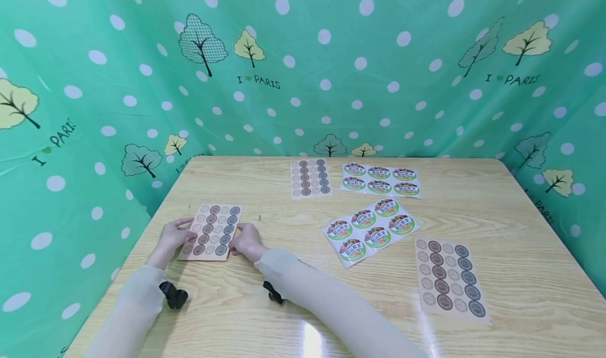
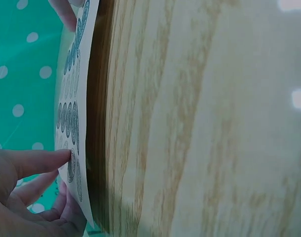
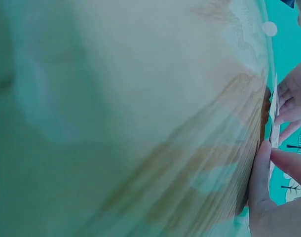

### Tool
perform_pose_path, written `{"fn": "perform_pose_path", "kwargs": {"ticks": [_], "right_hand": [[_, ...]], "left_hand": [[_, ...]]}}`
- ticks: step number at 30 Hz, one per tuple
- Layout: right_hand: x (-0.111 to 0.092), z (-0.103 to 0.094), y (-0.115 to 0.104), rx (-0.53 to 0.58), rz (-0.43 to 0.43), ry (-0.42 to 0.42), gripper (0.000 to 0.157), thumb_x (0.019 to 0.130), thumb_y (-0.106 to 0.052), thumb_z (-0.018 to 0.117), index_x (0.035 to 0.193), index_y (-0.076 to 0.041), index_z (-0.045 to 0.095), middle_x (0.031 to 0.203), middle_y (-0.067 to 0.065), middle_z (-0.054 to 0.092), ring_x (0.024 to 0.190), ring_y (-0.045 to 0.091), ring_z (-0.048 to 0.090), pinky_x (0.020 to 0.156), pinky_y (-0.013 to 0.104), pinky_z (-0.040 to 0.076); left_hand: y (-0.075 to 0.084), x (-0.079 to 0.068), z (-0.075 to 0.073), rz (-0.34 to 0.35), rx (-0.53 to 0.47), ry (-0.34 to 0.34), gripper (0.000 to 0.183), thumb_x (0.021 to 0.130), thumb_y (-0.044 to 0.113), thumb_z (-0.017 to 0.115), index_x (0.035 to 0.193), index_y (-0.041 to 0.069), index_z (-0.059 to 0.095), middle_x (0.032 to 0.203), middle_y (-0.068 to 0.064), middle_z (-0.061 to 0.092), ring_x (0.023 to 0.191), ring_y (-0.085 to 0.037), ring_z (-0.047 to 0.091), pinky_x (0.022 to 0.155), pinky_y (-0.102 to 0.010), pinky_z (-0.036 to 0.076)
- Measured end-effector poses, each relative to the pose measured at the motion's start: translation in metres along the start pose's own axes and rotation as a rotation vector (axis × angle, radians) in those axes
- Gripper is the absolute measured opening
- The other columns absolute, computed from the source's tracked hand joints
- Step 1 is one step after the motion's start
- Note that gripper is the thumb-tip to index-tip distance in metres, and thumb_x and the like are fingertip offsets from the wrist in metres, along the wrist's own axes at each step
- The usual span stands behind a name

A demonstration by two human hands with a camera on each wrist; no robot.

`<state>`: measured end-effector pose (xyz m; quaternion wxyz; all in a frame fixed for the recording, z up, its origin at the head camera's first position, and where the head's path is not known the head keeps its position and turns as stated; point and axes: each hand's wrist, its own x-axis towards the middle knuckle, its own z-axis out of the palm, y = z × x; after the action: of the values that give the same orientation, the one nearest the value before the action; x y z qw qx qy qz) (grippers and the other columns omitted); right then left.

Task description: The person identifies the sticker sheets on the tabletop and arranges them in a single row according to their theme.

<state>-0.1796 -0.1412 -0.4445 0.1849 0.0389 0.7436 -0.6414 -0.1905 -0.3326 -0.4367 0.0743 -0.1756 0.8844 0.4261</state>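
Between my two hands is a tan sticker sheet point(image 1: 213, 232) with rows of round brown, grey and pale stickers. My left hand point(image 1: 174, 237) pinches its left edge; in the left wrist view the thumb lies on the printed face of the sheet point(image 2: 81, 123) and the other fingers are behind it. At the opposite edge my right hand point(image 1: 247, 240) pinches the sheet between thumb and forefinger, as the right wrist view shows. The sheet's near edge stands a little above the table, with a shadow under it.
A matching tan sheet point(image 1: 310, 179) lies at the back of the wooden table point(image 1: 303, 295), another tan sheet point(image 1: 450, 279) at the right. Two white sheets of colourful oval fruit labels, one behind point(image 1: 381, 180) and one in the middle point(image 1: 371, 231), lie between them. A green dotted curtain point(image 1: 303, 105) surrounds the table.
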Motion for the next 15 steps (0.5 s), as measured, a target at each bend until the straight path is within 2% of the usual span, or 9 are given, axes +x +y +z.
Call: {"fn": "perform_pose_path", "kwargs": {"ticks": [5,7,11,15], "right_hand": [[-0.0007,-0.0006,-0.0006,-0.044,-0.016,-0.017,0.063,0.067,0.016,0.060,0.127,0.005,0.042,0.066,0.013,0.062,0.058,0.025,0.063,0.049,0.025,0.053],[-0.0011,-0.0010,-0.0009,-0.048,-0.022,-0.030,0.062,0.068,0.016,0.060,0.127,0.005,0.042,0.065,0.015,0.063,0.058,0.026,0.064,0.049,0.025,0.053],[-0.0019,-0.0033,-0.0019,-0.066,-0.034,-0.057,0.062,0.068,0.015,0.059,0.127,0.006,0.041,0.063,0.018,0.062,0.057,0.027,0.063,0.048,0.026,0.053],[-0.0023,-0.0092,-0.0032,-0.101,-0.029,-0.105,0.060,0.072,0.011,0.060,0.128,0.007,0.039,0.064,0.020,0.062,0.059,0.029,0.063,0.050,0.029,0.053]], "left_hand": [[0.0006,-0.0013,0.0014,0.015,0.005,-0.006,0.052,0.079,0.000,0.053,0.127,-0.009,0.038,0.090,-0.020,0.058,0.065,-0.011,0.053,0.053,-0.022,0.045],[0.0006,-0.0018,0.0022,0.021,0.018,-0.005,0.050,0.079,-0.002,0.053,0.126,-0.010,0.039,0.090,-0.022,0.057,0.066,-0.013,0.054,0.052,-0.023,0.045],[0.0012,-0.0029,0.0035,0.041,0.074,0.008,0.048,0.078,-0.004,0.055,0.123,-0.012,0.040,0.102,-0.033,0.052,0.077,-0.026,0.057,0.055,-0.022,0.047],[0.0008,-0.0030,0.0038,0.055,0.143,0.024,0.048,0.078,-0.001,0.056,0.122,-0.013,0.041,0.107,-0.035,0.050,0.088,-0.034,0.056,0.060,-0.025,0.048]]}}
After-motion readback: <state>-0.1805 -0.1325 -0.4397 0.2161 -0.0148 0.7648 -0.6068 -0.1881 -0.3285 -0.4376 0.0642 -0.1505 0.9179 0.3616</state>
